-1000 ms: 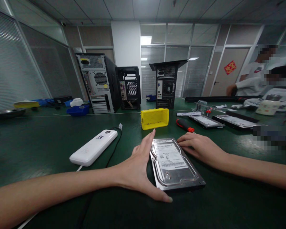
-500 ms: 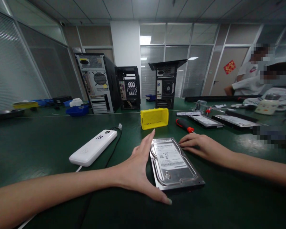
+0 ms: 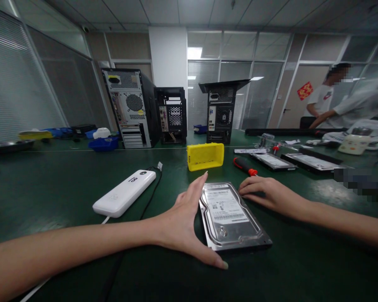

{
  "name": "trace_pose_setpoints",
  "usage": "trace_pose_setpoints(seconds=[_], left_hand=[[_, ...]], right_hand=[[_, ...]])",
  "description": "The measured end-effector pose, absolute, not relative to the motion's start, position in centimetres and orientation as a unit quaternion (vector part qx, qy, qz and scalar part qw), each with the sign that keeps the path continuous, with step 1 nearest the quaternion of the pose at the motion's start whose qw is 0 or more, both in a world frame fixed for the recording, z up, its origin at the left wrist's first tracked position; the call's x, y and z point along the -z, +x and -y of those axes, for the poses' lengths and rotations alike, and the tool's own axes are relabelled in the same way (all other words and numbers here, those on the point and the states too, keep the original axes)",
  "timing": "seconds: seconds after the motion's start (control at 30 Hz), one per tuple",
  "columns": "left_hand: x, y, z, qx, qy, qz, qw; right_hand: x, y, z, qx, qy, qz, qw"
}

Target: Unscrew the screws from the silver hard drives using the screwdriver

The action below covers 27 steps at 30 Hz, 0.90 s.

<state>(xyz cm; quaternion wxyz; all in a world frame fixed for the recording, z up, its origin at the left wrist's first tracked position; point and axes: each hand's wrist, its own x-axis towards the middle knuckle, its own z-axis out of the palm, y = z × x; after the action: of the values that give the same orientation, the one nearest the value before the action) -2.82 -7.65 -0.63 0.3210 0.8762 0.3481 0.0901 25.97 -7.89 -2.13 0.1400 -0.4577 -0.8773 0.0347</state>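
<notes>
A silver hard drive (image 3: 228, 214) with a white label lies flat on the green table. My left hand (image 3: 182, 222) is spread around its left side, the thumb stretched past the near corner and the fingers along the left edge. Across from it, my right hand (image 3: 267, 195) rests low on the table, fingers loosely extended with their tips at the drive's right edge; whether they press on it I cannot tell. Just behind the right hand lies a red and black screwdriver (image 3: 244, 166). A yellow plastic bin (image 3: 205, 157) stands on its side beyond the drive.
To the left lies a white power bank (image 3: 124, 193) with a black cable (image 3: 151, 195). Computer cases (image 3: 130, 109) stand at the back. More hard drives (image 3: 272, 161) lie at right. Blue bins (image 3: 103, 144) sit far left. People (image 3: 323, 98) are at the far right.
Both hands and the hard drive keep their places; the view has shifted very slightly. In the background at the right, the people have moved.
</notes>
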Motion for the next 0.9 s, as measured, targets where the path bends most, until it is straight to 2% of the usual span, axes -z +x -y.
trace_pose_setpoints(seconds=[0.6, 0.9], left_hand=[[0.59, -2.91, 7.51, -0.092, 0.881, -0.336, 0.32], [0.78, -3.31, 6.95, -0.078, 0.883, -0.314, 0.34]], right_hand=[[2.08, 25.71, 7.76, -0.062, -0.448, 0.878, 0.153], [1.99, 25.85, 7.48, -0.12, -0.416, 0.884, 0.175]])
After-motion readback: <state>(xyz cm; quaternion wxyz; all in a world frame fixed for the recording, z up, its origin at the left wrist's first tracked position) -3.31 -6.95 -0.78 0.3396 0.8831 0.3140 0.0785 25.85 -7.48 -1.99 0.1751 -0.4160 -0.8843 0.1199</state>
